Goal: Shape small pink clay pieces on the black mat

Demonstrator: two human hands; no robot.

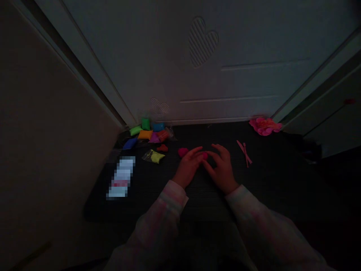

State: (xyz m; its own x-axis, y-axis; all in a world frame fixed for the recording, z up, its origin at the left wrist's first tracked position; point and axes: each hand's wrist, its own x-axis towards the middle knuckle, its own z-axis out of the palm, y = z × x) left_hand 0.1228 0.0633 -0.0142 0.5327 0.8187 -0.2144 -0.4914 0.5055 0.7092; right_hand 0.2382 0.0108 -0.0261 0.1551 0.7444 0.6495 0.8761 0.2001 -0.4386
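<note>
Between my fingertips is a small pink ball of modelling clay (205, 155). My left hand (188, 167) has its fingertips on the ball from the left. From the right, the thumb and forefinger of my right hand (222, 169) meet the same ball, while its other fingers are raised and curved. Just beyond my left fingers a larger pink clay lump (183, 152) lies on the dark table (208, 203). Farther left is a small orange-red clay piece (163, 148). The dim light hides fine detail of the fingers.
Left of my hands lie a bag of yellow clay (156, 156) and several coloured clay packets (145, 134). A lit, pixelated screen (122, 177) is nearer me. Pink tools (244, 153) lie crossed on the right, with a pink petalled thing (265, 126) behind. A white panel (169, 64) borders the back.
</note>
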